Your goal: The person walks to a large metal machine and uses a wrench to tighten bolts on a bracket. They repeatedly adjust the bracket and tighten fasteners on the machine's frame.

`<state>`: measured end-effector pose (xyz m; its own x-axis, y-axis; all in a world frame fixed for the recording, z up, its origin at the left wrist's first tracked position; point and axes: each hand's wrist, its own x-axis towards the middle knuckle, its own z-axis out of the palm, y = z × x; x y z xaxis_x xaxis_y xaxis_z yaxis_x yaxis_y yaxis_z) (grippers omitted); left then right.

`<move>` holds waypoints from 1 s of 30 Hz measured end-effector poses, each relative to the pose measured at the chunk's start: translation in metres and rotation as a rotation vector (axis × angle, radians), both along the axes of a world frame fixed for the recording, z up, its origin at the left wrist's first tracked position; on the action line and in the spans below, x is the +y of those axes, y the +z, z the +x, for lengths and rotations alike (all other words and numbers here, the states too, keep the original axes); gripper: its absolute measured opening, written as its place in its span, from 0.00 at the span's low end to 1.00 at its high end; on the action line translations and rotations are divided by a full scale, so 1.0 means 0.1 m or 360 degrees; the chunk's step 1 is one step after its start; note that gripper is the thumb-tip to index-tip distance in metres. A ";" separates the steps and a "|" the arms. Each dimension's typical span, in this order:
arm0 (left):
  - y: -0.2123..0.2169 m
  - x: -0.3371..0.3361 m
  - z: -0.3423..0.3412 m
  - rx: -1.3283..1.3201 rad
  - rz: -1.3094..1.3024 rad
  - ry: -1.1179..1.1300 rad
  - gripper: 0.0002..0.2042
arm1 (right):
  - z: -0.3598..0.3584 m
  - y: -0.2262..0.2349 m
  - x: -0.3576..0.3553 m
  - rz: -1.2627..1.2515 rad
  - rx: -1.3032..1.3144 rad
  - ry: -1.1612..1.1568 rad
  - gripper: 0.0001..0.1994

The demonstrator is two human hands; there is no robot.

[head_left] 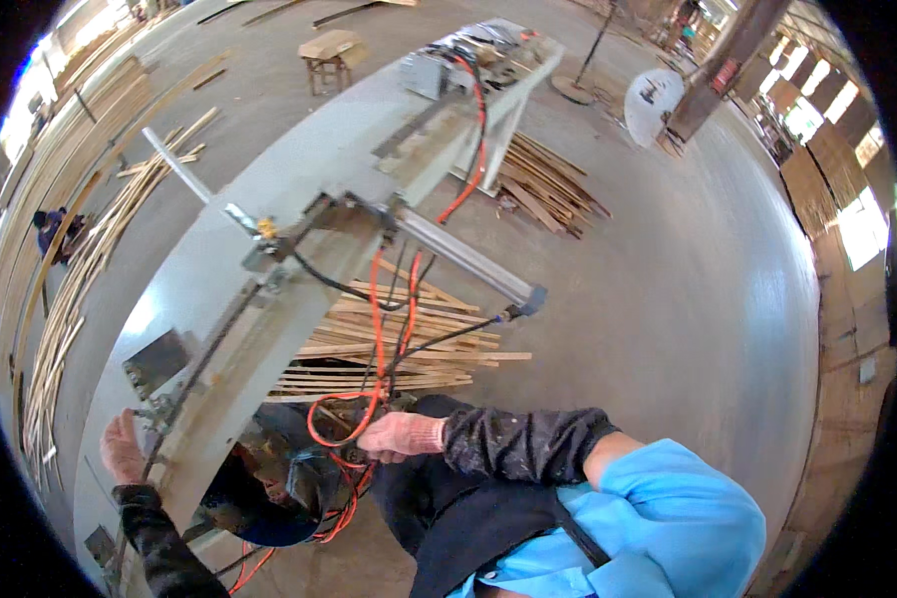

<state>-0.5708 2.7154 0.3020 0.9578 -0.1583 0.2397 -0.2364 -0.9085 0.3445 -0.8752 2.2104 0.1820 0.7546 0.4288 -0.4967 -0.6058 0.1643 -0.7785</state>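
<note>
A long pale metal machine bench (259,189) runs diagonally away from me. My left hand (122,448), in a pinkish glove, is at its left side beside a small metal fitting (155,411). Its fingers look curled, and whatever they hold is hidden. My right hand (401,437), also gloved, is closed below the bench's right edge, next to a looped orange air hose (319,427). What it grips cannot be made out. An air cylinder (468,257) sticks out to the right above it. On the bench near my left hand is a dark metal plate (157,361).
Wooden strips (409,334) lie stacked under and beside the bench, with more timber (558,184) beyond. A wooden stool (331,55) stands at the far left. Long strips (80,349) lie along the left, where another person (55,234) is low down. A post (728,70) rises far right.
</note>
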 end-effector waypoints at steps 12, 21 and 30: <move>0.12 0.15 0.05 0.0392 -0.0061 0.0147 0.25 | -3.40 -1.03 -1.33 -0.1321 0.0596 -0.0457 0.14; 0.20 -1.10 -1.00 -0.0302 -0.0312 -0.0332 0.33 | -5.21 -2.68 -0.56 -0.1423 0.0567 0.0005 0.13; -0.28 -5.37 -3.85 0.1290 -0.1228 -0.0551 0.17 | -5.99 -1.84 -2.15 -0.0350 0.1388 -0.1866 0.16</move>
